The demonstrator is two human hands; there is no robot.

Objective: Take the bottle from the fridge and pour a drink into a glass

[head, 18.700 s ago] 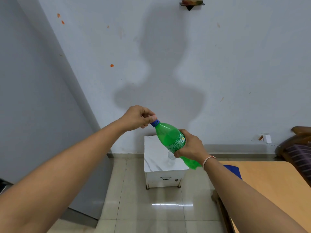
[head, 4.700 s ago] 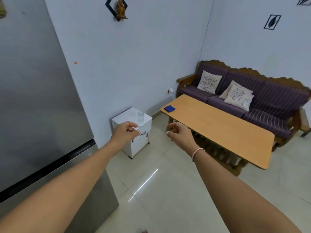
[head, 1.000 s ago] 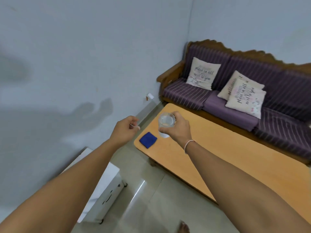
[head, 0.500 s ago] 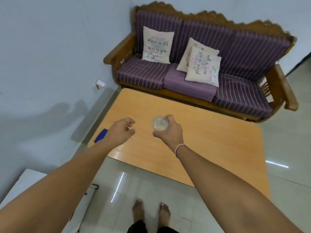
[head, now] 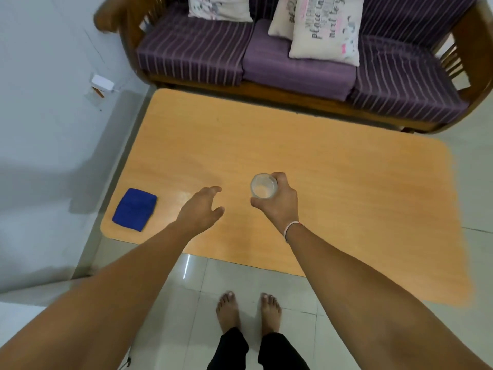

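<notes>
A small clear glass (head: 262, 186) with pale liquid in it is gripped from the side by my right hand (head: 278, 202), upright, over the wooden table (head: 333, 198). Whether the glass touches the tabletop I cannot tell. My left hand (head: 200, 210) hovers over the table just left of the glass, fingers spread, holding nothing. The green bottle and the fridge are out of sight.
A folded blue cloth (head: 134, 209) lies at the table's near left corner. A purple striped sofa (head: 293, 60) with cushions stands behind the table. The wall (head: 45, 116) runs along the left. My bare feet (head: 248, 311) stand on the tiled floor before the table.
My view has tilted down and closer to the table. My right hand has carried the glass lower over the tabletop, and my left hand has opened its fingers.
</notes>
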